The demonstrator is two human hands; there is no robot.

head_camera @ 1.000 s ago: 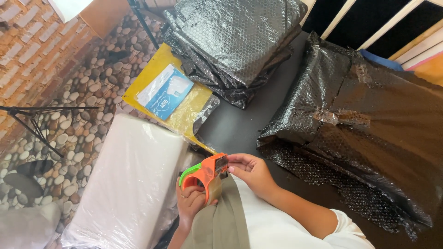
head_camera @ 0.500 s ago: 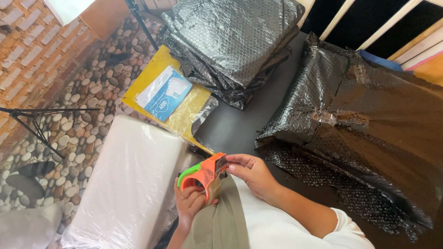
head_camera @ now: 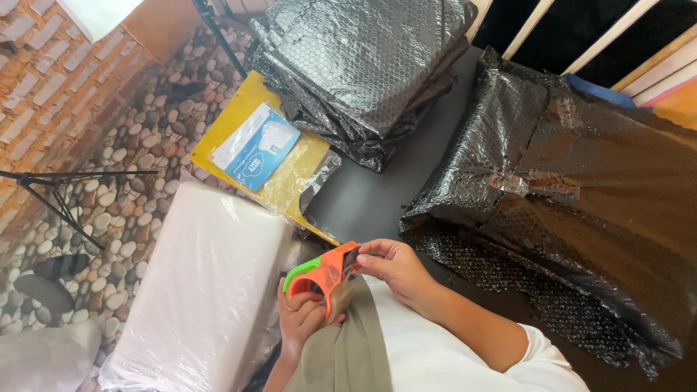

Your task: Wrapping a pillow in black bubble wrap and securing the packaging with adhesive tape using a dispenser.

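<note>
Here the left hand (head_camera: 301, 319) is wrapped around an orange tape dispenser (head_camera: 323, 272), fingers curled through its loop, close to the person's body at the near edge of the dark table (head_camera: 370, 196). The right hand (head_camera: 396, 268) pinches the dispenser's front end with narrow fingertips. Beside the dispenser, farther right, lies a big parcel in black bubble wrap (head_camera: 573, 203); behind the dispenser sits a yellow envelope (head_camera: 272, 170).

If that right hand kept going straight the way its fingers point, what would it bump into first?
The right hand points leftward, fingertips already at the orange tape dispenser held by the left hand. So the dispenser comes first; beyond it probably lies the white plastic-wrapped bundle, though depth is unclear.
</note>
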